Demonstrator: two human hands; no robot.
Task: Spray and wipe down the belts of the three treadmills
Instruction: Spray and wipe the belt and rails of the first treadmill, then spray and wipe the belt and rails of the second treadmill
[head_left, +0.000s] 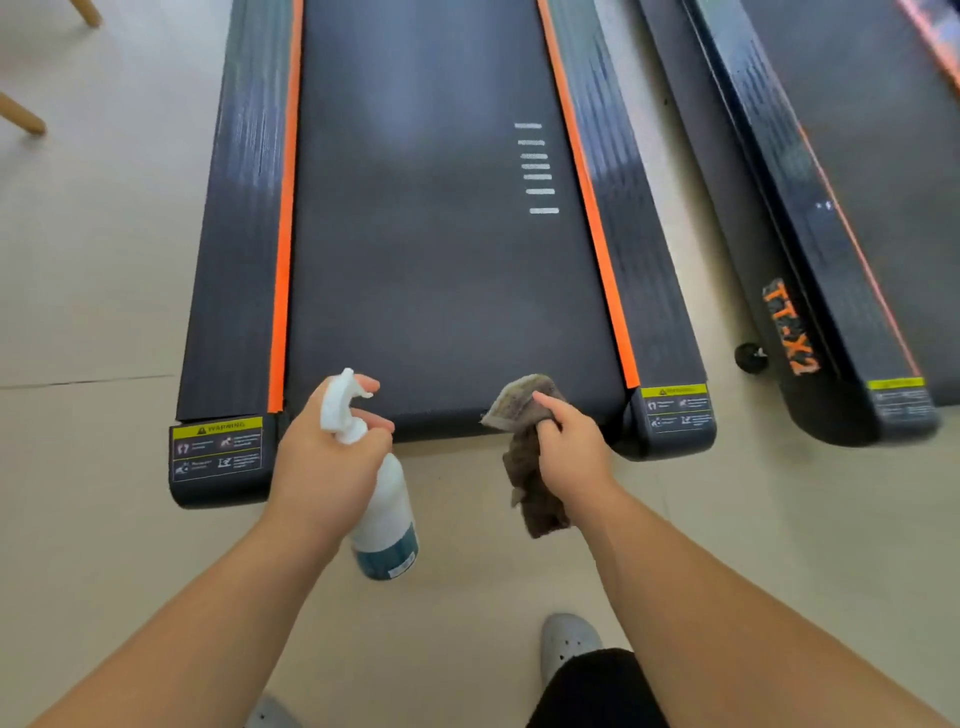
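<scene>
At six o'clock of the belt (447, 260), the left hand (327, 462) grips the spray bottle (382, 499), nozzle aimed forward; the right hand (571, 447) clutches the cloth (524, 415), ready to wipe.

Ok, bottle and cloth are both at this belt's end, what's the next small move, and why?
Probably squeeze the trigger: the left hand grips the spray bottle, nozzle pointing over the belt's near end, fingers at the trigger. The right hand holds the cloth bunched at the belt edge, ready to wipe afterwards.

Left hand (327, 467), right hand (571, 449) (both curled tight)
</scene>
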